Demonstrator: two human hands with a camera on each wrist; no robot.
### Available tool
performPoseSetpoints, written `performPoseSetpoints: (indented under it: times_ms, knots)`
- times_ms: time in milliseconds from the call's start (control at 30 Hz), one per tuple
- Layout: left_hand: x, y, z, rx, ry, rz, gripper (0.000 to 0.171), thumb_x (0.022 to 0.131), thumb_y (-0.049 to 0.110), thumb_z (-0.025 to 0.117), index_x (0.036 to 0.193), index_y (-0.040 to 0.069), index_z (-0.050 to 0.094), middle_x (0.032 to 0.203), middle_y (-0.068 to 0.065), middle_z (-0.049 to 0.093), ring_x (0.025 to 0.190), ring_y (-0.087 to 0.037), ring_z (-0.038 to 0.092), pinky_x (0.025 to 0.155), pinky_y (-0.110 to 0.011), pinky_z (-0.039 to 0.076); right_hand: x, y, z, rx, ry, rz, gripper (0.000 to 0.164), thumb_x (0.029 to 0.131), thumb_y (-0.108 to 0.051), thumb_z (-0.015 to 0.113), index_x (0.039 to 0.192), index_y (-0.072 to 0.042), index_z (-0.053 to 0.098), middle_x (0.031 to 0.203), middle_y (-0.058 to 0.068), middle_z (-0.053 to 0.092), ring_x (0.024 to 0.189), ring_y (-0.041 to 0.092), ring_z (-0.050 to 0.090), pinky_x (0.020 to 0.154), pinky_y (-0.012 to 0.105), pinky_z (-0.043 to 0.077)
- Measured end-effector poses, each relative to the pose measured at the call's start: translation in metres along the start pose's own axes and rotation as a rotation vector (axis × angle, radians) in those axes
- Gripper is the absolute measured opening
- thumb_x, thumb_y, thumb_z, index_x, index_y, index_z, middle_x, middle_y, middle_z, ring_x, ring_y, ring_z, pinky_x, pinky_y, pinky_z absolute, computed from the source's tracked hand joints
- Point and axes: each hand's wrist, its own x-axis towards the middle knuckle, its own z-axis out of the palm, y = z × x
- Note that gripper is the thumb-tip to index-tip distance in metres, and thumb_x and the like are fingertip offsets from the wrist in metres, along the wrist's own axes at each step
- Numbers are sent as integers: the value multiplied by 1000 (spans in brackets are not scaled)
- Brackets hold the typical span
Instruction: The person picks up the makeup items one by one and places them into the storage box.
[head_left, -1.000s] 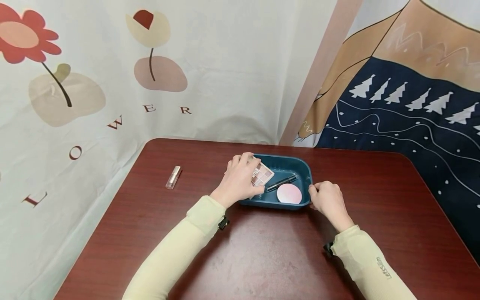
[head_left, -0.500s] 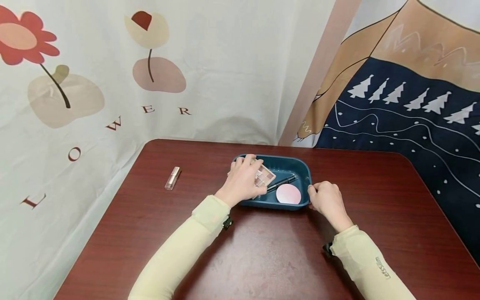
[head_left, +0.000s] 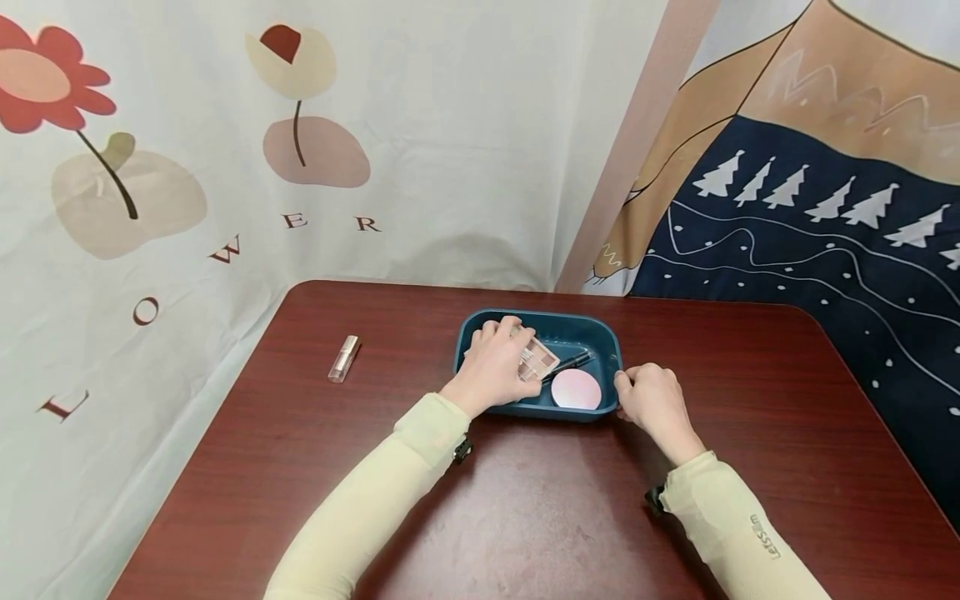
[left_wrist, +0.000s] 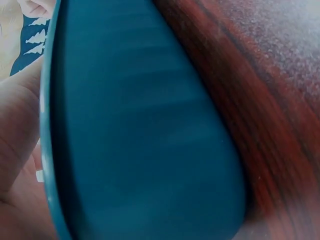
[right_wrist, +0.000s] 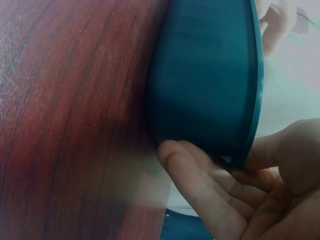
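In the head view my left hand (head_left: 495,364) reaches into a dark blue tray (head_left: 611,333) and grips an eyeshadow palette (head_left: 540,360), tilted, with its rows of pans showing past the fingers. Beside the palette's lower corner lies a black pen-shaped cosmetic (head_left: 576,361), partly covered. A round compact (head_left: 576,389) with a pale pink lid rests in the tray's near right part. My right hand (head_left: 651,402) pinches the tray's right end; the right wrist view has the thumb at the rim and the fingers (right_wrist: 190,170) beneath the wall. The tray wall (left_wrist: 135,110) fills most of the left wrist view.
A clear lipstick tube (head_left: 343,360) lies on the reddish-brown table (head_left: 540,517), left of the tray. Behind the table's far edge hangs a printed curtain (head_left: 465,150) with flowers and letters, and a dark blue part with white trees.
My left hand has moved right and slightly nearer with the palette, which now overlaps more of the black pen. The right hand stays at the tray's end.
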Motion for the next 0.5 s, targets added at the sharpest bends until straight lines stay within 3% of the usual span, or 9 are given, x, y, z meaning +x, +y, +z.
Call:
performPoseSetpoints:
  times_ms: [500]
  knots:
    - [6, 4, 7, 15, -95, -55, 70, 83, 42, 79, 143, 11, 60, 148, -14, 49, 123, -34, 48, 101, -50, 44, 0, 0, 1, 5, 0, 7, 35, 105, -16, 51, 97, 3, 79, 61, 5, 70, 54, 12, 66, 63, 33, 49]
